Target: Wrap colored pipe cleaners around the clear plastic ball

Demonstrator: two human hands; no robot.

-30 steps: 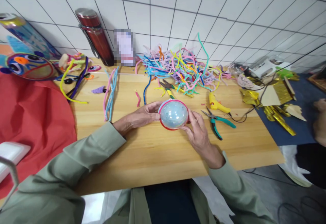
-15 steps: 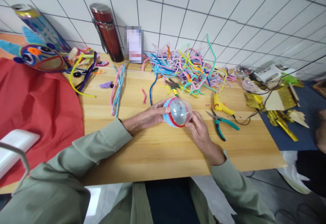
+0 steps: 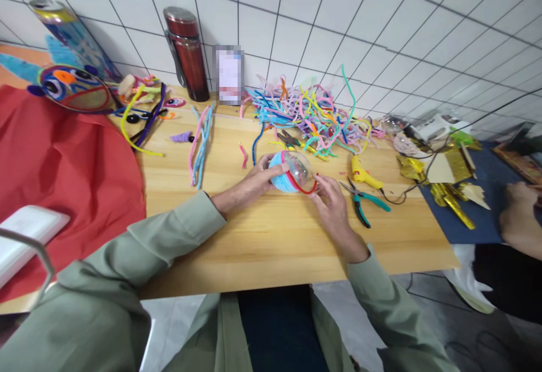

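Clasped by its blue side in our left hand (image 3: 257,184), the ball (image 3: 300,170) is left of the teal pliers (image 3: 358,196), and our right hand (image 3: 333,205) pinches the red strip (image 3: 295,185) on its rim. Pulling too hard could peel it loose or twist the ball free

Left fingers (image 3: 275,172) grip a partly blue ball (image 3: 300,173).

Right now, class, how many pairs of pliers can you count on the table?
2. The teal-handled pair lies beside the yellow glue gun; the yellow-handled pair lies beyond the held ball, by the pipe-cleaner pile. Others could be hidden beneath that pile.
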